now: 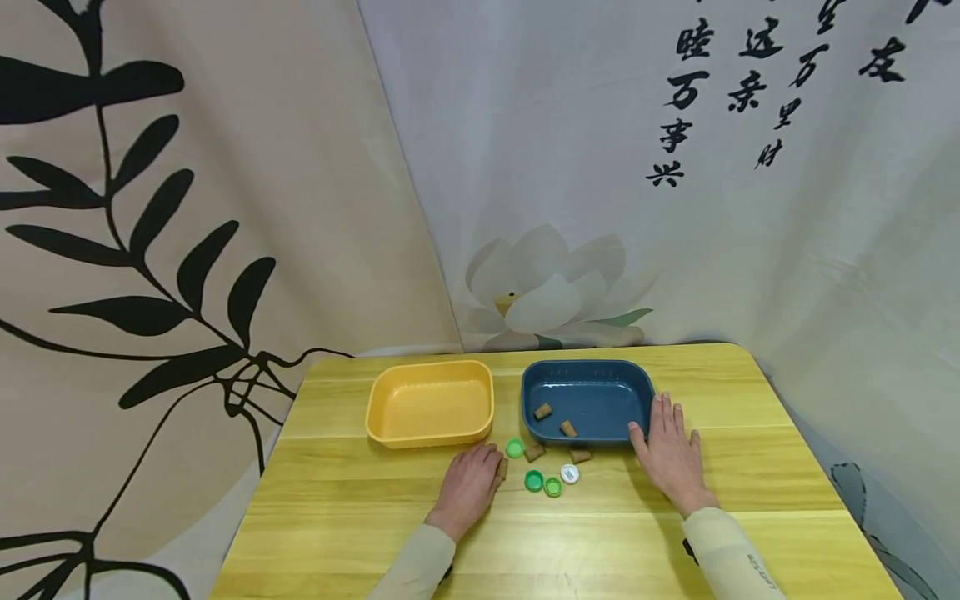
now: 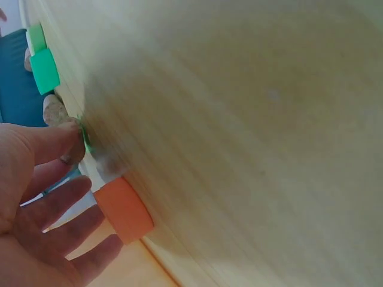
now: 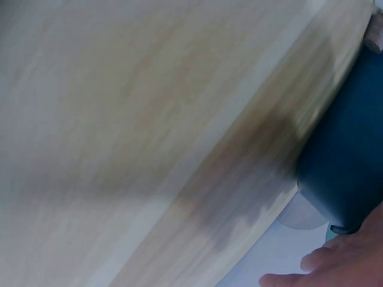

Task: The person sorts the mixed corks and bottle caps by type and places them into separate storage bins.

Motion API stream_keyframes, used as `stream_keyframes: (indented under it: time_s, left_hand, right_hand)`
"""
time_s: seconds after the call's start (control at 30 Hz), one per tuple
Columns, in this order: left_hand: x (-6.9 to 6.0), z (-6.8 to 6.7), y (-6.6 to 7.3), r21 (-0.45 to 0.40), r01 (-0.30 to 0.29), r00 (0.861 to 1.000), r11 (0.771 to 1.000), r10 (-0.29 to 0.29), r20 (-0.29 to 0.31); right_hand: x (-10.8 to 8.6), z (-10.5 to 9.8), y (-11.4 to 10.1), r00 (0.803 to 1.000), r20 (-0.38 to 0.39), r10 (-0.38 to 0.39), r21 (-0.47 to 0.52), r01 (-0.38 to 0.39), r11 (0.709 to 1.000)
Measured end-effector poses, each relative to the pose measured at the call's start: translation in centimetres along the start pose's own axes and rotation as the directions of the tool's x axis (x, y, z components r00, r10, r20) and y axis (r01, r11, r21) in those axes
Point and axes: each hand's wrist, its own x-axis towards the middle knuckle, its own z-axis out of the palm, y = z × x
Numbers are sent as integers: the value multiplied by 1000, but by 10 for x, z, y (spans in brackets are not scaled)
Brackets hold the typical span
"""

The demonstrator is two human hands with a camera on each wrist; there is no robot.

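Observation:
My left hand [image 1: 468,487] is low over the table in front of the yellow tray, pinching a brown cork [image 2: 74,150] between thumb and index finger. Close to its other fingers stands an orange bottle cap [image 2: 124,209], which the hand hides in the head view. My right hand [image 1: 670,454] rests at the right front corner of the blue tray [image 1: 588,371], fingers extended, thumb by the front rim. Two corks lie inside that tray, one a cork [image 1: 543,411] at left. Two more, including a cork [image 1: 581,456], lie just in front of it.
A yellow tray [image 1: 431,440] stands left of the blue one. Between the hands lie a green cap [image 1: 514,447], another green cap [image 1: 533,480], a light green cap [image 1: 552,487] and a white cap [image 1: 570,473]. The wooden table [image 1: 600,550] meets hanging cloth at its back.

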Motion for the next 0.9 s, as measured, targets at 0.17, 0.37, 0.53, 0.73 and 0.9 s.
stream_keyframes:
  time_s: [0.17, 0.37, 0.53, 0.73, 0.9]
  left_hand:
    - [-3, -2, -1, -36, -4, 999, 999, 2, -48]
    - [-6, -8, 1, -86, 21, 998, 996, -26, -57]
    - [-5, -15, 3, -106, 24, 998, 994, -31, -61]
    - [-3, -22, 7, -113, -5, 994, 994, -7, -106]
    - [2, -27, 11, -113, -33, 987, 993, 14, -159]
  right_hand:
    - [0, 1, 0, 1000, -4, 0, 3, 0, 1000]
    - [0, 0, 1, 1000, -5, -1, 6, 1, 1000]
    - [0, 0, 1, 1000, -8, -3, 8, 3, 1000]
    - [0, 0, 0, 1000, -10, -6, 6, 6, 1000]
    - [0, 0, -1, 1000, -11, -5, 4, 5, 1000]
